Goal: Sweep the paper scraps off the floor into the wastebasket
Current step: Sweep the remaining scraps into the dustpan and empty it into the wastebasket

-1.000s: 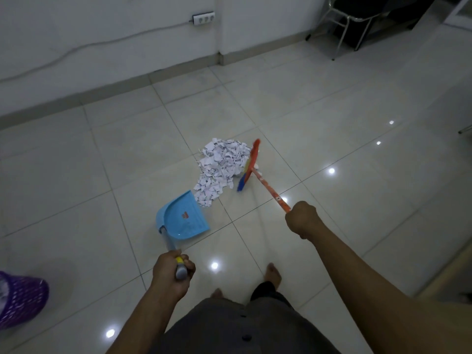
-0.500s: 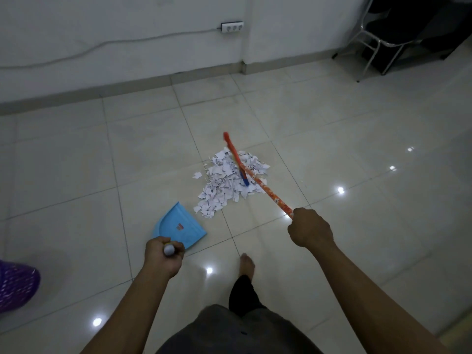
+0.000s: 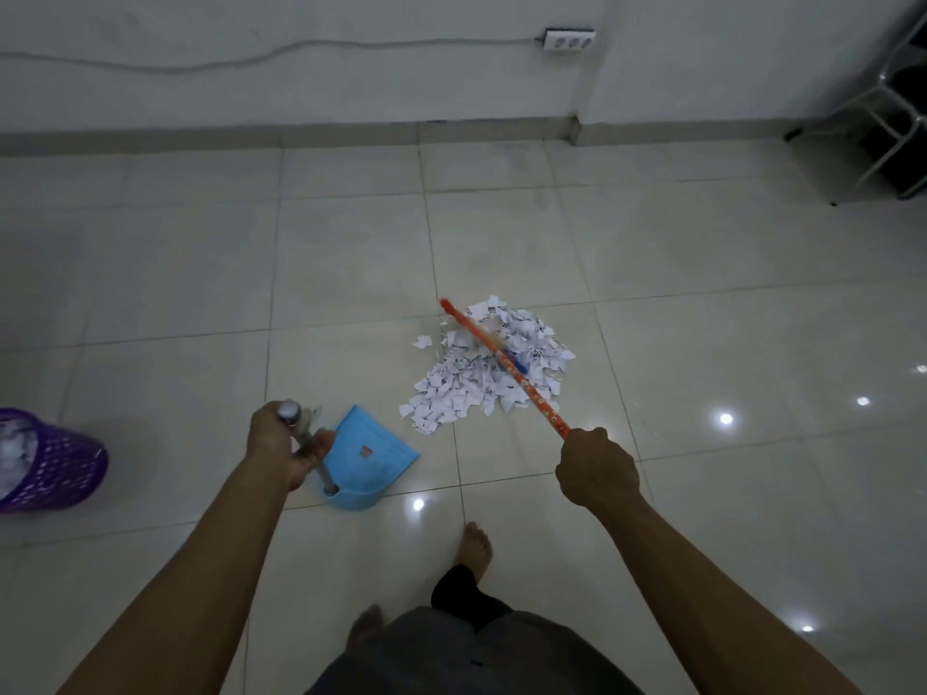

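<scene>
- Far left, cut by the frame edge: purple wastebasket (image 3: pixel 65 469), well apart from the heap. Something pale is inside; we can't tell what.
- Next, the left hand (image 3: pixel 278 441) is wrapped around the metal handle of the dustpan (image 3: pixel 381 469), fingers closed on it.
- The blue dustpan sits on the floor (image 3: pixel 702 293), mouth turned toward the heap. It's near the heap, and we see a gap between them.
- Centre: the paper scraps (image 3: pixel 451 388) lie in 1 loose white heap on the tile, with a few strays at its left edge. We see none in the pan.
- We judge the scraps very light, thin and limp. They should slide easily on glossy tile and scatter under a fast stroke.
- We wouldn't pick them up by hand; short, low pushes with the bristles toward the pan lip suit them better.
- The broom (image 3: pixel 539 401) has its orange handle crossing over the heap, head down among the scraps. It looks light and stiff.
- Right: the right hand (image 3: pixel 597 469) is fisted around the near end of the broom handle.
- We'd carry the loaded pan level by its handle, or the scraps will spill.
</scene>
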